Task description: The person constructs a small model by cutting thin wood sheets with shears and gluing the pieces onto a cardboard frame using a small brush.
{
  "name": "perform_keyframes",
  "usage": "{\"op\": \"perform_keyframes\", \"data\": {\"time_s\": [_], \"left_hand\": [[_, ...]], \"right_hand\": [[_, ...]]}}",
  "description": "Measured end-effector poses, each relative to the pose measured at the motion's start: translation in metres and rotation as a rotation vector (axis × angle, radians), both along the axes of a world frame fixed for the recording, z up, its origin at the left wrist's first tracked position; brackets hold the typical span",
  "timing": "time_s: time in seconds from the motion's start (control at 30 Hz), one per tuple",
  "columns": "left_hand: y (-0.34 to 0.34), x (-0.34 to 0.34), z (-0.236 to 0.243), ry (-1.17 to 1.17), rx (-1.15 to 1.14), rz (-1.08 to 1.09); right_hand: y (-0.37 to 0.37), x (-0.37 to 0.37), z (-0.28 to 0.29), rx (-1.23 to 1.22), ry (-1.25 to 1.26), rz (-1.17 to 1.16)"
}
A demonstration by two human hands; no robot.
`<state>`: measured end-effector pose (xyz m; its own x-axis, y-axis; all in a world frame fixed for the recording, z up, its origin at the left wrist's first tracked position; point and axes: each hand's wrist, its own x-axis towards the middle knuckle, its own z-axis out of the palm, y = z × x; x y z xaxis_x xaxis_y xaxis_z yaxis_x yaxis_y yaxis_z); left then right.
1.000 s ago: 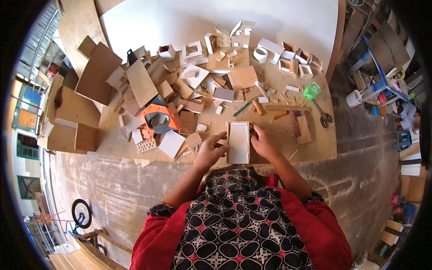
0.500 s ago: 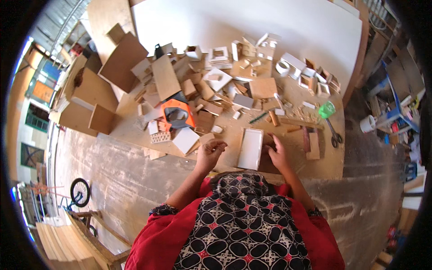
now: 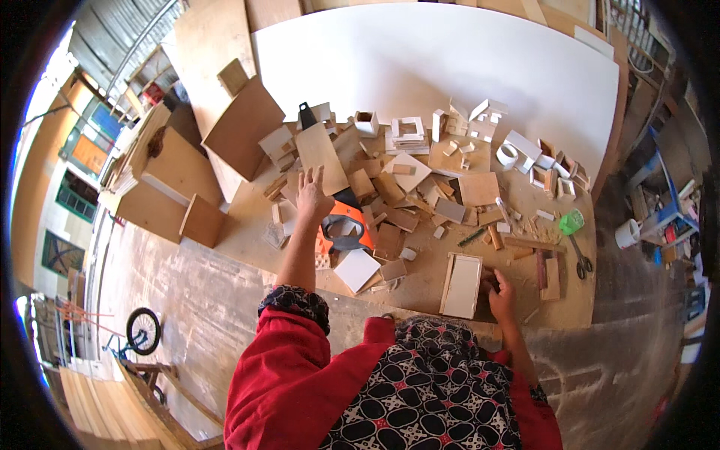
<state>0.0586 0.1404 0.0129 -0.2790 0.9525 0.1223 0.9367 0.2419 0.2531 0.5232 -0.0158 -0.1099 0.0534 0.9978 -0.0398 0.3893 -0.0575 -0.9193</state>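
Observation:
My left hand [image 3: 313, 193], fingers apart, reaches over the left of the pile beside a light plywood board [image 3: 321, 150] and the orange-and-black handsaw [image 3: 364, 232]; whether its fingertips touch the board I cannot tell. A small rectangular white panel with a thin wooden frame [image 3: 462, 287] lies near the table's front edge. My right hand [image 3: 501, 292] is just right of that panel, fingers loosely bent and apart with nothing visible in them. A white square piece [image 3: 357, 268] lies left of the framed panel.
Wood offcuts [image 3: 389, 232] cover the table [image 3: 334, 292]. Scissors [image 3: 582, 259], a green plastic bottle piece [image 3: 571, 222] and a white tape roll [image 3: 507, 156] sit rightward, small box assemblies behind. A large white board [image 3: 435, 60] stands at the back. A bicycle [image 3: 142, 330] is lower left.
Both hands have released the framed panel, which now lies on the table. My left hand has risen forward and leftward toward the saw and board. The view has shifted with my head.

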Motion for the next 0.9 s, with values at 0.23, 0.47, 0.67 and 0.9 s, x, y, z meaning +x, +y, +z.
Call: {"op": "perform_keyframes", "data": {"time_s": [0.23, 0.47, 0.67, 0.9], "left_hand": [[0.050, -0.048, -0.016, -0.235, -0.041, 0.215], [0.079, -0.076, -0.026, -0.242, 0.125, 0.324], [0.096, -0.102, -0.050, -1.191, 0.532, 0.121], [0.053, -0.043, 0.046, -1.161, 0.685, -0.128]], "right_hand": [[-0.005, -0.003, 0.011, -0.029, 0.078, -0.097], [-0.048, -0.003, 0.037, 0.007, 0.158, -0.229], [-0.087, 0.004, 0.055, -0.063, 0.254, -0.463], [-0.096, 0.011, 0.066, 0.064, 0.172, -0.550]]}}
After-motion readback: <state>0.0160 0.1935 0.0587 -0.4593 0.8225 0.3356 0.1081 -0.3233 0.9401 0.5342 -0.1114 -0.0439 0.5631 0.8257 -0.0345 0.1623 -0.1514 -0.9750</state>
